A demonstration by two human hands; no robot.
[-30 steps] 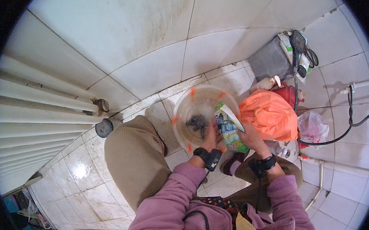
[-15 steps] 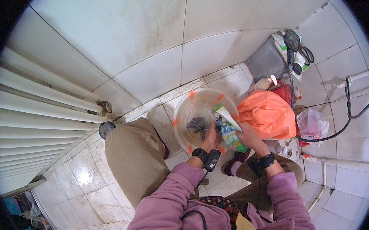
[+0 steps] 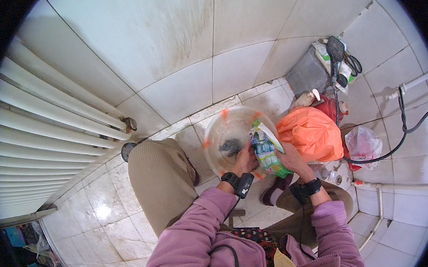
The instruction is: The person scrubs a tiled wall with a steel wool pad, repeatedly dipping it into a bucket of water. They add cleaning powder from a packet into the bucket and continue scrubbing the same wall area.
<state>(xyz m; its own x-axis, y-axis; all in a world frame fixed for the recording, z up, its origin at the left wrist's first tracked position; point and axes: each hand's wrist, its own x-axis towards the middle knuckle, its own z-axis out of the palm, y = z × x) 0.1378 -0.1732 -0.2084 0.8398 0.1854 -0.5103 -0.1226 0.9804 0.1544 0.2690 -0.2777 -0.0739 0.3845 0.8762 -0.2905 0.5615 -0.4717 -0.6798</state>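
Note:
A green-and-white plastic packet [image 3: 265, 150] with a printed front is held over the right side of a clear basin [image 3: 215, 162] on the floor. My right hand [image 3: 294, 160] grips the packet's right edge, thumb on its front. My left hand [image 3: 246, 162] is closed at the packet's left side, with its fingertips partly hidden behind the packet. Inside the basin, left of the packet, lies a dark, wet-looking clump of cloth [image 3: 231, 147]. The basin's rim carries orange marks.
An orange plastic bag [image 3: 311, 134] sits against the basin's right side. Behind it stand a pump bottle [image 3: 305, 100], a red container [image 3: 329, 108] and a grey bin [image 3: 309, 73] with a shower head [image 3: 335, 49]. A white radiator [image 3: 50, 130] lines the left wall.
The packet has tilted so that more of its printed front shows. Both hands stay on it. The whole view has shifted slightly.

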